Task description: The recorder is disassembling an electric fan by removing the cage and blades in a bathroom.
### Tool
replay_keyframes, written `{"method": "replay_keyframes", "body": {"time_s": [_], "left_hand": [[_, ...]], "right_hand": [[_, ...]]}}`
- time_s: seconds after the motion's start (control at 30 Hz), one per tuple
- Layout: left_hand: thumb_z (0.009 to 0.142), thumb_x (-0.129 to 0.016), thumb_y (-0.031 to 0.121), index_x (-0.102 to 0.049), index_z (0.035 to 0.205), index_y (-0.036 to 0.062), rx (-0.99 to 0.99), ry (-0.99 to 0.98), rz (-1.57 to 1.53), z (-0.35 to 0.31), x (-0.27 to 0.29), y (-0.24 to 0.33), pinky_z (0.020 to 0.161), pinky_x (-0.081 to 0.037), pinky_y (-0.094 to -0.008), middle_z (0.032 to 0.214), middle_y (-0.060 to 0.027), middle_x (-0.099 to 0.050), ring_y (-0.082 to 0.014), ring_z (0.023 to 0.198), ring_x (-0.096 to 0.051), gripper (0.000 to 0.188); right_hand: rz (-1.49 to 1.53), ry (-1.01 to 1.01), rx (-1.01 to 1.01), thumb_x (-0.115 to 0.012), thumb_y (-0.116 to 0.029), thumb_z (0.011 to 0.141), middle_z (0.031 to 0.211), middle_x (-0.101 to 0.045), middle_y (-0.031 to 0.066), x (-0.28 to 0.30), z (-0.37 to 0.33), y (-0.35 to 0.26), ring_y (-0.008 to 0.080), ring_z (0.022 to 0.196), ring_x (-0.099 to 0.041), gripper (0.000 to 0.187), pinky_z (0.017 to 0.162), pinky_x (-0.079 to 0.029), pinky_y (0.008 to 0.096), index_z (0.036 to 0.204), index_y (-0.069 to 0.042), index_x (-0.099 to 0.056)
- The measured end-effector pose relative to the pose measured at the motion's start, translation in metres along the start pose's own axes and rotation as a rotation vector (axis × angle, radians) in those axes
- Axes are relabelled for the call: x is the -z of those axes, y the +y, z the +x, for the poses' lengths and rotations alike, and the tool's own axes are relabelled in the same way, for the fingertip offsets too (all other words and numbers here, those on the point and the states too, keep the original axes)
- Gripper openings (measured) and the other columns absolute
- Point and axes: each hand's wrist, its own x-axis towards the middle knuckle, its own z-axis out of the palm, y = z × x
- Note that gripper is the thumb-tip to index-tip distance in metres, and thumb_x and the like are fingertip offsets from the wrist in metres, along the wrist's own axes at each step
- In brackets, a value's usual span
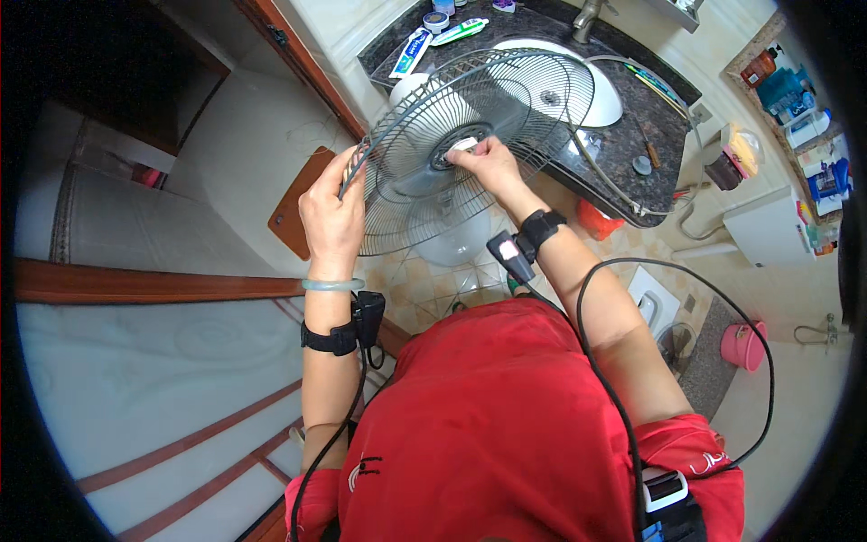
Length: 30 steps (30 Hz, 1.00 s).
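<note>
A round fan guard (397,208) of thin dark wires is held tilted in front of the sink counter, with pale fan blades (441,113) showing through the wires. My left hand (331,212) is closed round the guard's left rim. At the guard's round centre, the thumb and fingers of my right hand (492,166) pinch a small white piece (464,144). Whether that piece is a cloth or part of the hub, I cannot tell. Below the guard, a rounded translucent shape (452,242) is partly covered by the wires.
Behind the guard lies a dark stone counter (664,154) with a white basin (607,104), a tap (587,20) and toothpaste tubes (412,52). A red bag (598,219) sits under the counter. To the right are a squat toilet (654,300) and a pink bucket (742,346).
</note>
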Motion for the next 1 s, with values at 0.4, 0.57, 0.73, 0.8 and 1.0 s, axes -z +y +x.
{"method": "replay_keyframes", "body": {"time_s": [0.4,0.57,0.73,0.8,1.0], "left_hand": [[0.087,-0.06,0.018,-0.064,0.103,0.0015,0.061,-0.039,-0.037,-0.003,0.002,0.001,0.07,-0.048,-0.0264,0.083,-0.0128,-0.067,-0.0149,0.076,-0.064,0.024],[0.09,-0.059,0.024,-0.065,0.103,0.0021,0.144,-0.077,0.019,-0.002,0.004,0.002,0.075,-0.047,-0.0259,0.087,-0.0103,-0.069,-0.0137,0.083,-0.063,0.026],[0.09,-0.058,0.024,-0.066,0.103,0.0026,0.093,-0.055,-0.001,-0.001,0.003,-0.001,0.075,-0.047,-0.0261,0.087,-0.0107,-0.069,-0.0141,0.085,-0.064,0.026],[0.087,-0.06,0.019,-0.065,0.103,0.0026,0.069,-0.03,-0.009,0.001,0.003,-0.003,0.071,-0.048,-0.0276,0.085,-0.0135,-0.067,-0.0182,0.079,-0.065,0.023],[0.083,-0.061,0.011,-0.064,0.103,0.0023,0.042,-0.034,-0.043,0.0,0.003,-0.004,0.066,-0.049,-0.0285,0.082,-0.0158,-0.066,-0.022,0.073,-0.066,0.022]], "right_hand": [[0.644,-0.441,-0.429,-0.057,-0.061,0.079,0.074,-0.062,0.0032,0.015,0.005,0.008,0.01,0.061,-0.059,0.056,0.051,-0.047,0.0242,0.088,-0.006,-0.06],[0.788,-0.51,-0.367,-0.065,-0.053,0.077,0.075,-0.062,0.0038,0.005,0.012,0.011,0.0134,0.064,-0.06,0.051,0.056,-0.05,0.0291,0.087,-0.003,-0.059],[-0.278,0.116,0.208,-0.075,-0.043,0.066,0.083,-0.061,0.0144,0.001,-0.012,-0.006,0.0272,0.079,-0.061,0.054,0.068,-0.047,0.0393,0.089,0.002,-0.055],[-0.482,0.14,0.357,-0.068,-0.048,0.071,0.093,-0.063,0.0184,0.005,-0.019,-0.005,0.0295,0.087,-0.062,0.062,0.076,-0.046,0.0397,0.1,0.005,-0.052],[0.36,-0.127,-0.161,-0.056,-0.052,0.081,0.084,-0.065,0.0159,0.004,-0.004,-0.001,0.0287,0.083,-0.064,0.058,0.071,-0.048,0.039,0.097,0.004,-0.06]]}}
